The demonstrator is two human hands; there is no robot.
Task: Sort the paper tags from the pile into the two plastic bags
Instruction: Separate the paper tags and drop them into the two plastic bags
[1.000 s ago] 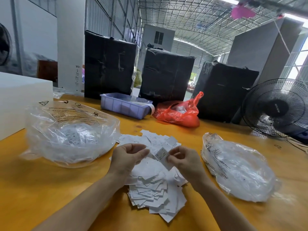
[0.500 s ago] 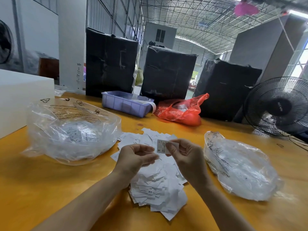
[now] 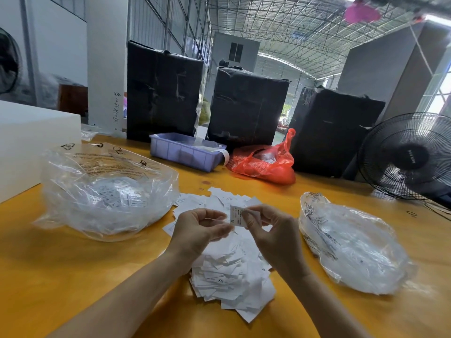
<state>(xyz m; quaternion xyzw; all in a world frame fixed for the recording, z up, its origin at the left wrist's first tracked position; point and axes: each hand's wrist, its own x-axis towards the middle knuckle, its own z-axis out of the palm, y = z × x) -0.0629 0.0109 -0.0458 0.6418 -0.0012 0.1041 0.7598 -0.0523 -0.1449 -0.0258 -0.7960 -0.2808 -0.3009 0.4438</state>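
Observation:
A pile of white paper tags (image 3: 231, 272) lies on the yellow table (image 3: 61, 264) between two clear plastic bags. The left bag (image 3: 107, 191) is puffed up and holds several tags. The right bag (image 3: 353, 245) lies flatter, also with tags inside. My right hand (image 3: 271, 230) pinches one tag (image 3: 236, 215) marked "S" and holds it upright above the pile. My left hand (image 3: 200, 228) hovers beside it, its fingers loosely curled with the tips near the tag's lower left corner, gripping nothing that I can see.
At the back of the table stand a purple plastic tray (image 3: 185, 152) and a red plastic bag (image 3: 266, 164), with black wrapped bales (image 3: 163, 93) behind them. A black fan (image 3: 410, 154) stands at the far right, a white box (image 3: 29, 142) at the far left.
My right hand has lifted the tag up off the pile and turned its printed face toward me. Both hands have risen slightly.

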